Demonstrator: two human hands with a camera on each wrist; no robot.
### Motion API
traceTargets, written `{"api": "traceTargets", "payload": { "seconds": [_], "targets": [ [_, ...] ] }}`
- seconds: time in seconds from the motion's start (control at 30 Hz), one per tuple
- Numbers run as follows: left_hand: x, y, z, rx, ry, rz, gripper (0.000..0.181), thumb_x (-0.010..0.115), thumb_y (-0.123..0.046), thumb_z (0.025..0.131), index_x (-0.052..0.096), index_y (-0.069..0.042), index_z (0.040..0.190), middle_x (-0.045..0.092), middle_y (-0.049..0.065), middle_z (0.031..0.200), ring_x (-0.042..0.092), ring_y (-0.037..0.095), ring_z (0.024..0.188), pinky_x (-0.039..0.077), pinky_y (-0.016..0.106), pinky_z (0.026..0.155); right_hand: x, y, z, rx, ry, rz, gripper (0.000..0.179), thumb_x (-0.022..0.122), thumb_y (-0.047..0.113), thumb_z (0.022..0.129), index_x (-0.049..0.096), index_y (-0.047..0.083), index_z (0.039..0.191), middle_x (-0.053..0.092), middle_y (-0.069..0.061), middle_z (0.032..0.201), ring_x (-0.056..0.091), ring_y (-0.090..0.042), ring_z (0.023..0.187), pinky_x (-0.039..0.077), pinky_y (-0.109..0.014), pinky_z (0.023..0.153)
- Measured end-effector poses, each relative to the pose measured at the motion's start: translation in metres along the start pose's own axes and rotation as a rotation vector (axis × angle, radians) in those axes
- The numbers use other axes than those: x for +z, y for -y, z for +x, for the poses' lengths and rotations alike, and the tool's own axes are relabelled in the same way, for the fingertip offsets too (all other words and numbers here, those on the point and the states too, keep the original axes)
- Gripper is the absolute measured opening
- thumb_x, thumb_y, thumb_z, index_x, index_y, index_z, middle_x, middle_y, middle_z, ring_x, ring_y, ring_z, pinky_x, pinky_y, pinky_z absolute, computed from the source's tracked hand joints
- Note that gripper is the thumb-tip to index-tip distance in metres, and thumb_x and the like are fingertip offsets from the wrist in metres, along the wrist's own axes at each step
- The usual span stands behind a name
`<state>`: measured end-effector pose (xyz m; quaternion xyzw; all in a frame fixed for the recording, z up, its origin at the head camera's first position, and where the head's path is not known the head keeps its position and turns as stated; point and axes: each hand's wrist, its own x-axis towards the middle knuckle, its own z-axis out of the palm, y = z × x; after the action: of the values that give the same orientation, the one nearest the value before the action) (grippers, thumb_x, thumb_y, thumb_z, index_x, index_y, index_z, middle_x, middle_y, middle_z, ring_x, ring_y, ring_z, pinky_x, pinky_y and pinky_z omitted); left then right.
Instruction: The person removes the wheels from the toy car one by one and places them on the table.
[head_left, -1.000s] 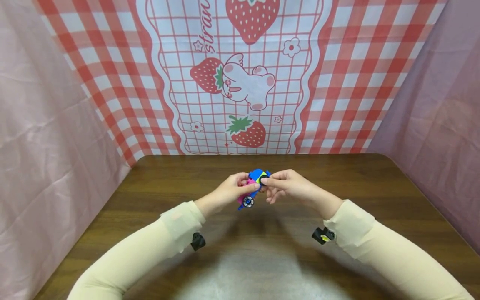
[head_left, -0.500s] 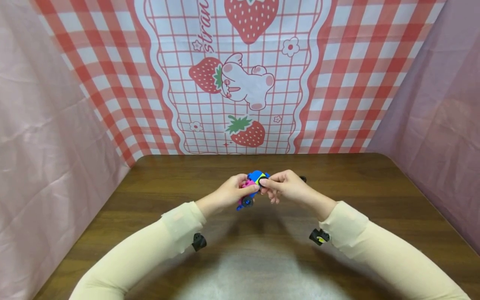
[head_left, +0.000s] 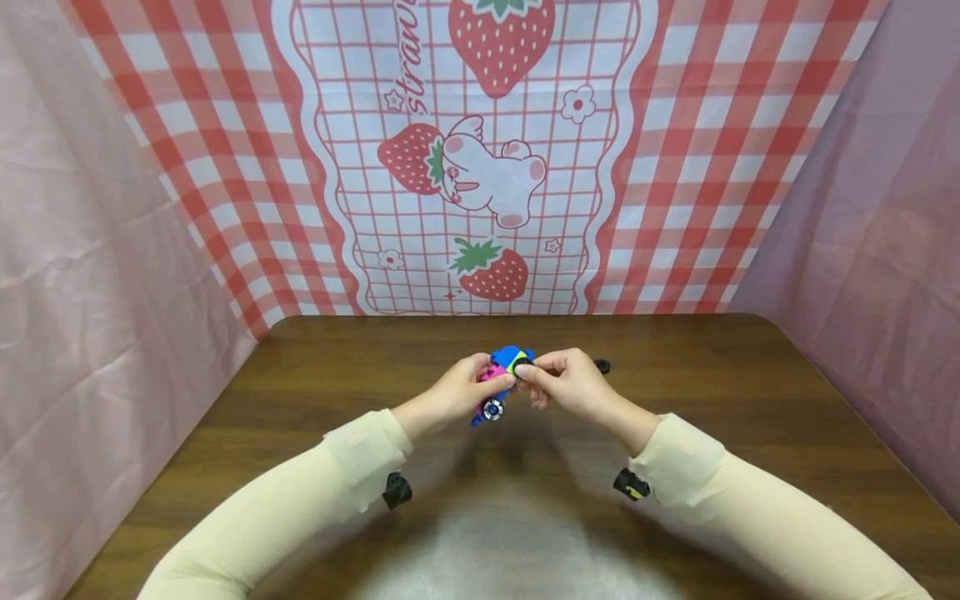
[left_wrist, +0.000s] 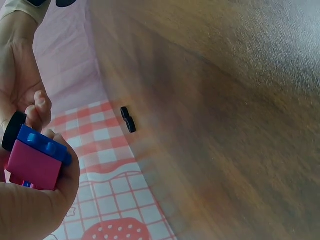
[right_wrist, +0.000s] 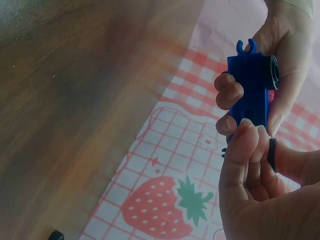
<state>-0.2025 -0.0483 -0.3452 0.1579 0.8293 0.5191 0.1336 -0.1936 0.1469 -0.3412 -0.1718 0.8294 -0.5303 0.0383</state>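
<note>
With left fingers [right_wrist: 230,96], gripping blue-and-pink toy [right_wrist: 248,70]; with right fingers [right_wrist: 241,147], pinching black wheel [right_wrist: 272,154] (past them: black pieces [left_wrist: 128,119] on surface [head_left: 517,508]).

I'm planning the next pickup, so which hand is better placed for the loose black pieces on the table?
Probably the right hand, nearer the loose black pieces in the head view. The left hand grips the toy farther off. The right would first need to release the black wheel it pinches.

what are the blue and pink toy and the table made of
Blue and pink toy: probably hard plastic with a smooth, satin finish, judging by its moulded studs. Table: wood or wood-look laminate, from its brown grain; pale glare suggests a semi-gloss surface.
</note>
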Motion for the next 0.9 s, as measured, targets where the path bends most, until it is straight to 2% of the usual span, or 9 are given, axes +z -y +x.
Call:
{"api": "traceTargets", "payload": {
  "seconds": [0.17,0.4,0.53,0.67,0.8,0.9],
  "targets": [
    [0.002,-0.001,0.001,-0.042,-0.037,-0.059,0.032,0.060,-0.025,0.097,0.055,0.005,0.107,0.063,0.008,0.087,0.056,0.011,0.068,0.047,0.022,0.056,0.002,0.002,0.004,0.019,-0.023,-0.034,0.033,0.064,0.026,0.094,0.072,-0.004,0.084,0.062,-0.002,0.059,0.060,-0.013,0.055,0.054,-0.030,0.058],
    [0.005,0.002,0.006,-0.075,-0.057,-0.045,0.032,0.060,-0.025,0.096,0.056,0.006,0.105,0.059,0.005,0.082,0.050,0.011,0.065,0.042,0.021,0.054,0.002,-0.001,0.007,0.038,-0.029,-0.067,0.032,0.064,0.028,0.094,0.074,-0.001,0.083,0.062,-0.002,0.059,0.061,-0.015,0.055,0.054,-0.031,0.059],
    [0.006,0.001,0.010,-0.077,-0.035,-0.076,0.031,0.059,-0.025,0.097,0.056,0.005,0.106,0.059,0.004,0.082,0.050,0.010,0.066,0.042,0.021,0.055,-0.001,-0.003,0.006,0.044,0.007,0.009,0.035,0.061,0.027,0.096,0.072,-0.005,0.088,0.063,-0.005,0.061,0.063,-0.017,0.055,0.056,-0.032,0.059],
    [0.004,-0.001,0.010,-0.065,-0.020,-0.088,0.030,0.060,-0.024,0.097,0.055,0.005,0.106,0.058,0.003,0.083,0.055,0.011,0.069,0.045,0.022,0.056,-0.005,-0.005,0.006,0.051,0.086,0.099,0.036,0.054,0.025,0.100,0.068,-0.007,0.091,0.063,-0.008,0.066,0.066,-0.018,0.058,0.058,-0.038,0.062],
    [0.001,-0.001,0.010,-0.055,0.002,-0.151,0.031,0.059,-0.020,0.097,0.052,0.007,0.110,0.066,0.017,0.095,0.069,0.027,0.085,0.055,0.026,0.067,-0.009,-0.004,0.008,0.067,0.181,0.198,0.038,0.051,0.024,0.101,0.062,-0.012,0.096,0.065,-0.008,0.072,0.067,-0.018,0.063,0.058,-0.043,0.067],
    [-0.001,-0.003,0.009,-0.028,0.037,-0.202,0.035,0.058,-0.021,0.098,0.050,0.008,0.115,0.066,0.025,0.107,0.069,0.036,0.098,0.058,0.032,0.077,-0.014,-0.003,0.010,0.093,0.164,0.250,0.037,0.057,0.022,0.099,0.059,-0.014,0.097,0.067,-0.009,0.074,0.067,-0.018,0.064,0.059,-0.043,0.068]
  ]
}}
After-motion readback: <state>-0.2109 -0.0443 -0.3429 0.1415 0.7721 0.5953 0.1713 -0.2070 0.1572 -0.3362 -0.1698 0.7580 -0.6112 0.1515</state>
